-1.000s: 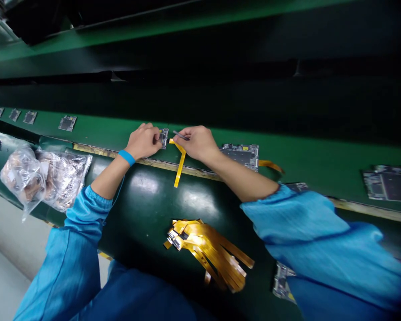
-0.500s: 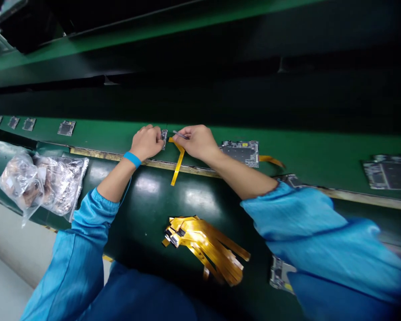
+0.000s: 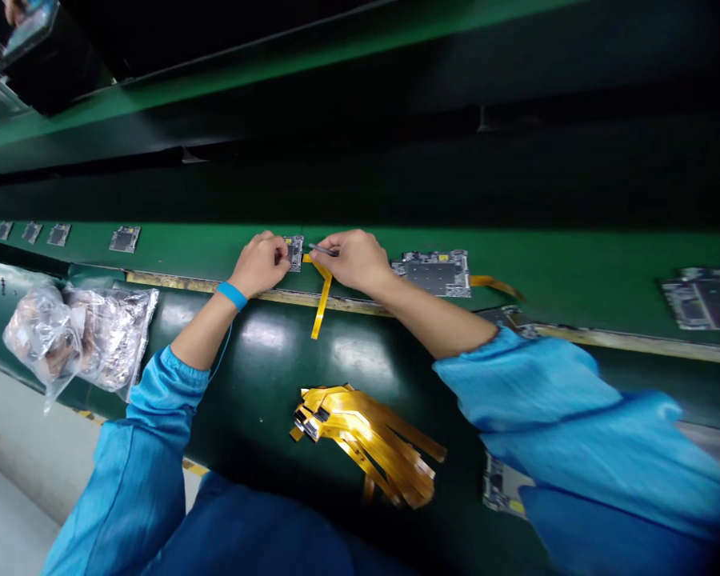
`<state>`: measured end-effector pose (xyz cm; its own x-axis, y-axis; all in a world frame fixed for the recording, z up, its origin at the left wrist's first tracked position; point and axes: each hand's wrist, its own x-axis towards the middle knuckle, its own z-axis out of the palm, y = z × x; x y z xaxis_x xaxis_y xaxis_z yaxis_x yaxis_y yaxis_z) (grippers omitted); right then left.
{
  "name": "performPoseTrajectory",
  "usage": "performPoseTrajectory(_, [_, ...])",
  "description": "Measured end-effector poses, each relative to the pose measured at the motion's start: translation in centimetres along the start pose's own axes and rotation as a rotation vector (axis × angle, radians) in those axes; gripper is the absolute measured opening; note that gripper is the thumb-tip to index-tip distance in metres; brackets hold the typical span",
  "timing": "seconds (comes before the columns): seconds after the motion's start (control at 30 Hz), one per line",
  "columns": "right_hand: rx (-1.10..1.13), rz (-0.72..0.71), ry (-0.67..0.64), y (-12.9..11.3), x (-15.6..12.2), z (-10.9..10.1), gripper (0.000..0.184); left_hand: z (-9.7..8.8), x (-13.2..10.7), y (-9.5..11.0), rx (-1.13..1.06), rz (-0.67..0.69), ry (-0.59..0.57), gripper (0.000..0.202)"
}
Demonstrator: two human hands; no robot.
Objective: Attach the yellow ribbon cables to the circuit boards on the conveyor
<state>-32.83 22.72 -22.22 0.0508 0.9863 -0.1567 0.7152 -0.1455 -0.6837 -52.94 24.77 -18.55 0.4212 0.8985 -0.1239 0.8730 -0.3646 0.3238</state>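
Observation:
My left hand (image 3: 260, 266), a blue band round its wrist, is closed with curled fingers on the edge of a small circuit board (image 3: 297, 254), whose left part they hide. My right hand (image 3: 360, 260) pinches a slim grey stick-like tool (image 3: 322, 250), its tip pointing left towards the board. Below that tip, an orange flex cable (image 3: 322, 300) lies with its upper end beside the board and its tail over the belt's near edge. Whether the cable is joined to the board I cannot tell.
A heap of orange flex cables (image 3: 372, 440) lies on the near green surface. Bagged parts (image 3: 105, 336) sit at left. Along the green belt (image 3: 576, 272) are several more boards, one (image 3: 435, 274) with a cable attached, beside my right forearm. A dark shelf overhangs behind.
The view has shifted slightly. My left fingers have drawn back a little, so more of the board shows. The tool stays in my right hand near the cable's end.

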Motion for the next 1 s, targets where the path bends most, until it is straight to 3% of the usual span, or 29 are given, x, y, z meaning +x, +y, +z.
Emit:
performPoseTrajectory(0.2, [0.023,0.006,-0.019,0.5,-0.1,-0.5,0.012,0.2,-2.1,-0.4,0.095,0.151,0.004,0.023])
performPoseTrajectory(0.47, [-0.052,0.039,-0.03,0.6,-0.5,-1.2,0.015,2.2,-4.0,-2.2,0.182,0.271,-0.031,0.062])
performPoseTrajectory(0.57, [-0.07,0.049,-0.028,0.7,-0.6,-1.5,0.015,3.0,-4.2,-2.4,0.186,0.296,-0.032,0.068])
performPoseTrajectory(1.0, [-0.071,0.019,-0.108,2.1,0.3,-2.4,0.016,3.9,-4.0,-0.5,0.265,0.336,-0.053,0.074])
